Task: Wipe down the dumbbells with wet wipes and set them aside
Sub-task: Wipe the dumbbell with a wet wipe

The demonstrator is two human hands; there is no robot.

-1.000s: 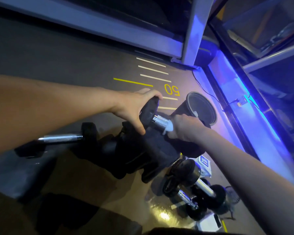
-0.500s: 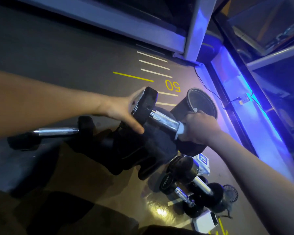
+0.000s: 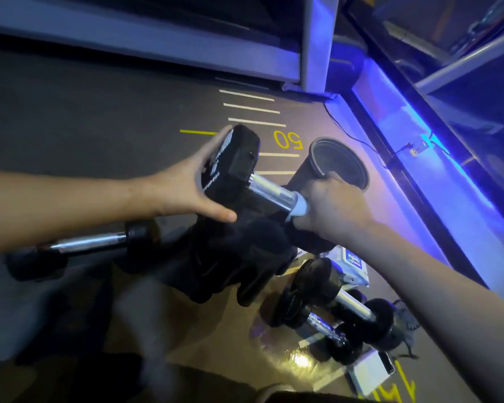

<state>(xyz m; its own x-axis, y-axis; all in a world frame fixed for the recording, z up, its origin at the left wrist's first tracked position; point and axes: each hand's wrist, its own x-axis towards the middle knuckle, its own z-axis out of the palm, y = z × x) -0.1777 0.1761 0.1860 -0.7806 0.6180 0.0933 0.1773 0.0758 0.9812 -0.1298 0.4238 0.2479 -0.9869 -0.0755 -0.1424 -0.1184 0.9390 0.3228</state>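
A black dumbbell (image 3: 239,164) with a chrome handle is held up, tilted, above the floor. My left hand (image 3: 184,187) presses flat against its upper head, fingers straight and thumb out. My right hand (image 3: 332,207) grips the lower part of the handle through a white wet wipe (image 3: 298,206); the lower head is hidden behind this hand. Beneath lies a pile of black dumbbells (image 3: 236,257). One dumbbell (image 3: 79,245) lies apart at the left, and two smaller ones (image 3: 335,309) lie at the lower right.
A black bin (image 3: 344,161) lies on its side just beyond my right hand. A wet-wipe pack (image 3: 352,260) lies by the small dumbbells, a white box (image 3: 370,370) further down. A metal frame post (image 3: 317,45) and a blue-lit ledge (image 3: 419,175) border the floor.
The held dumbbell's upper head has risen and tilted up. My right hand with the wipe slid down the handle, baring more chrome. My left hand's fingers went from curled over the head to flat.
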